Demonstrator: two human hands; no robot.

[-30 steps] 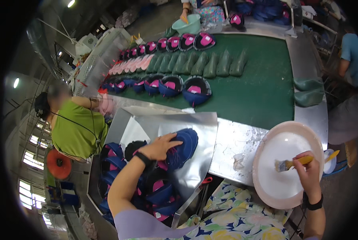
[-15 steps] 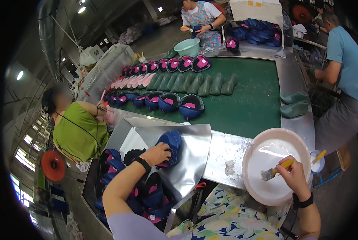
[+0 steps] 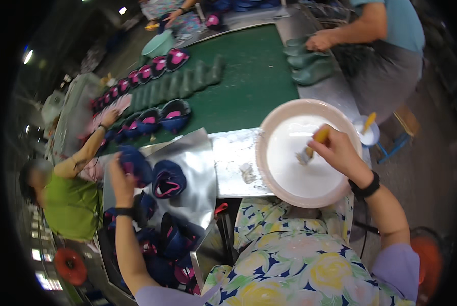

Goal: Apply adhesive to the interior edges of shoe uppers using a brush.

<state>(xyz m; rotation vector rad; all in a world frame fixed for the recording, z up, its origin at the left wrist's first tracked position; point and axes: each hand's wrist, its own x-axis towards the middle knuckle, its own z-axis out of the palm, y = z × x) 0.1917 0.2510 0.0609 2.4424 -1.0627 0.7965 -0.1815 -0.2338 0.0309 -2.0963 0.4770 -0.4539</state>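
The left grip [image 3: 121, 179] is curled around the left side of a blue shoe upper [image 3: 137, 167], held over a metal tray [image 3: 193, 153]. A second shoe upper [image 3: 169, 180], with a pink-edged mouth, rests on the bare metal just right of the held one. Below both, a heap of blue and pink uppers [image 3: 175, 239] fills the lower part of the tray.

The right grip [image 3: 335, 149] is closed on the yellow handle of a brush [image 3: 319, 135]. The brush is tilted, bristles down and to the left, over white liquid [image 3: 300, 178] in a pale pink basin [image 3: 262, 150]. Whether the bristles touch the liquid cannot be told.

The basin stands at the right end of the worktop [image 3: 233, 155]; a crumpled scrap [image 3: 247, 173] lies just left of it. Beyond, a row of green foot forms [image 3: 175, 85] stands on a green surface [image 3: 254, 66], between two rows of uppers.
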